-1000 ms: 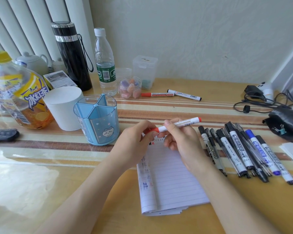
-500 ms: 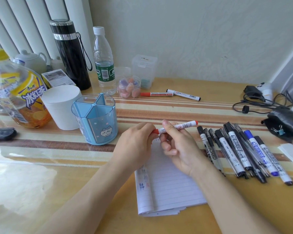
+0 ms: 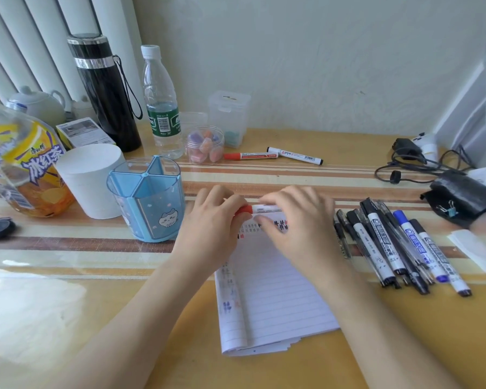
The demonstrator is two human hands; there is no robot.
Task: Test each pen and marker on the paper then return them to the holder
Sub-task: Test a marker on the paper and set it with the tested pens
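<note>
Both hands hold one red-capped white marker (image 3: 260,209) level above the top of the lined paper pad (image 3: 272,299). My left hand (image 3: 211,228) grips the red cap end. My right hand (image 3: 295,220) covers the white barrel with fingers curled over it. Small scribbles mark the pad's top and left margin. The blue divided pen holder (image 3: 149,200) stands to the left of my hands, with nothing visible in it. Several black and blue markers and pens (image 3: 399,245) lie in a row to the right. A red marker (image 3: 250,156) and a white-barrelled black marker (image 3: 295,156) lie further back.
A white cup (image 3: 89,181), an iced-tea bottle (image 3: 20,164), a black flask (image 3: 104,91) and a water bottle (image 3: 160,102) stand at the back left. A small jar of coloured pieces (image 3: 205,144) sits behind. Cables (image 3: 410,161) and a black pouch (image 3: 463,197) lie at the right.
The marker has dropped from a raised tilt to level, close over the pad. My right hand has rolled over the barrel, hiding most of it. My left hand still holds the cap end.
</note>
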